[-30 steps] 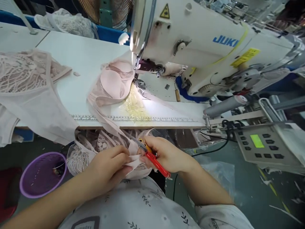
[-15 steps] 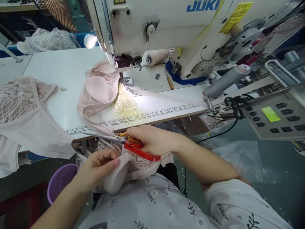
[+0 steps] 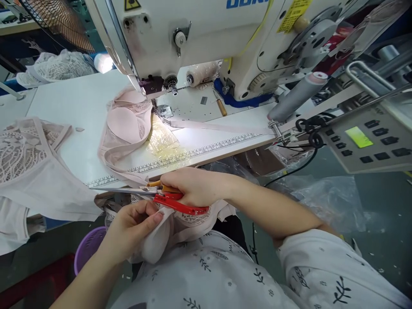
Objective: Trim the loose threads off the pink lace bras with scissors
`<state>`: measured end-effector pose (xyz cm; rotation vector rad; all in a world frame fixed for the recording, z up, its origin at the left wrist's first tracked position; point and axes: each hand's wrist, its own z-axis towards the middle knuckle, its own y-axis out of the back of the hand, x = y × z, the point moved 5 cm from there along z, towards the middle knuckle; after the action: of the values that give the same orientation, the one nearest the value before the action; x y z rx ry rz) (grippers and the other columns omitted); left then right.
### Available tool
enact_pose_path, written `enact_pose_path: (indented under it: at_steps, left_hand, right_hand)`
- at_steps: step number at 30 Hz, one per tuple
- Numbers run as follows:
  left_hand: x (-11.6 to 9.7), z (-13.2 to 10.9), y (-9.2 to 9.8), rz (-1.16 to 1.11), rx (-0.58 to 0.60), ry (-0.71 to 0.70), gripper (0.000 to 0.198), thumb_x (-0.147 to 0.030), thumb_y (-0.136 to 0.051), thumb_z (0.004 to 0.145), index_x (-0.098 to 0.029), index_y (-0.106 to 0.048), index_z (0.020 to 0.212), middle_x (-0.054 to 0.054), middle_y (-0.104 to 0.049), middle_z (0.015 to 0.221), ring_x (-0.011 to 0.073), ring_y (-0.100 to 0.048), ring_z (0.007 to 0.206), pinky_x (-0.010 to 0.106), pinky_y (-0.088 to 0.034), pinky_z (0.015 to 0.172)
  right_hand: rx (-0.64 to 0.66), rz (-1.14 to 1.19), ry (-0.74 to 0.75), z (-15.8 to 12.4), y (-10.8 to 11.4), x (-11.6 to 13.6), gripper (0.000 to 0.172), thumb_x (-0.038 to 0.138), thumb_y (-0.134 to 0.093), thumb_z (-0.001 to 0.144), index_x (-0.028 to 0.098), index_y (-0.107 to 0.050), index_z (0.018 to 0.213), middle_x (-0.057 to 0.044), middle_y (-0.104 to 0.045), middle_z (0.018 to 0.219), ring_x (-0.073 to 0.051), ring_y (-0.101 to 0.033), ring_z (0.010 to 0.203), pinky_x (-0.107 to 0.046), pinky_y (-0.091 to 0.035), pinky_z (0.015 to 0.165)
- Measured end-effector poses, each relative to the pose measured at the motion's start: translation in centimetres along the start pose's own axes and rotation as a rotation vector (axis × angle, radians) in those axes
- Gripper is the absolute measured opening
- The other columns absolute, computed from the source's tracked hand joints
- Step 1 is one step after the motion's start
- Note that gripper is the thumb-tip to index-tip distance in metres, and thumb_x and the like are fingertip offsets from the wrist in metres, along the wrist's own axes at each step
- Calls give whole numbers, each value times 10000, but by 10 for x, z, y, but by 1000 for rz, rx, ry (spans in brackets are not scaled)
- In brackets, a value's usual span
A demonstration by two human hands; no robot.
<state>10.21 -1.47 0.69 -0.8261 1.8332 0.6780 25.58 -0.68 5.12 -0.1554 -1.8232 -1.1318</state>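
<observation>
My right hand [image 3: 189, 186] is closed round red-handled scissors [image 3: 167, 198] whose blades point left along the table's front edge. My left hand [image 3: 130, 229] pinches a pale pink lace bra piece [image 3: 167, 231] in my lap, just below the scissors. A pink strap runs up from that piece to a pink padded bra [image 3: 127, 124] lying on the white table by the needle of the white sewing machine [image 3: 199, 38].
More pink lace garments [image 3: 28, 163] are heaped at the table's left. A purple basket [image 3: 88, 253] stands on the floor below. The control panel [image 3: 367, 143] and black cables sit at the right. A ruler strip [image 3: 193, 154] lines the table's front edge.
The view has tilted and come closer to the machine. My right hand has lifted the scissors from my lap to the table's edge, blades now pointing left. My left hand still pinches the fabric.
</observation>
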Motion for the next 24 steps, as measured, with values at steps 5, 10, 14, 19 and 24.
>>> enact_pose_path:
  at_steps: [5, 10, 14, 19, 24]
  left_hand:
    - [1, 1, 3, 107, -11, 2, 254, -392, -666, 761, -185, -576, 646, -16, -572, 613, 119, -496, 556, 210, -412, 511]
    - [-12, 1, 0, 230, -13, -100, 190, -367, -627, 792, -194, -632, 870, 45, -672, 851, 213, -606, 830, 297, -486, 747]
    - [-5, 3, -6, 135, 58, -73, 209, -379, -585, 833, -182, -645, 804, 32, -654, 774, 191, -584, 768, 275, -461, 709]
    - [15, 2, 4, -102, -106, -46, 216, -392, -619, 817, -184, -638, 763, -1, -610, 739, 133, -517, 688, 212, -399, 623]
    - [25, -4, 11, -309, -209, 3, 300, -438, -650, 768, -157, -595, 680, -11, -556, 623, 104, -453, 551, 201, -337, 522]
  right_hand:
    - [-12, -1, 40, 0, 0, 1, 327, 257, -558, 832, 216, -278, 668, 36, -445, 645, -101, -361, 556, -236, -284, 519]
    - [-7, -7, 51, 1, 0, 5, 293, 222, -559, 804, 213, -294, 677, 29, -457, 666, -103, -375, 559, -230, -290, 511]
    - [-50, 26, 18, 1, -4, 3, 296, 208, -580, 775, 214, -302, 674, 43, -443, 625, -99, -371, 533, -223, -285, 490]
    - [-487, 301, -17, -25, -10, -7, 227, 300, -574, 770, 211, -368, 803, 14, -491, 734, -116, -425, 586, -242, -364, 539]
    - [-328, 380, 19, -53, -54, -17, 290, 459, -495, 773, 215, -344, 734, 4, -430, 704, -141, -404, 604, -266, -354, 534]
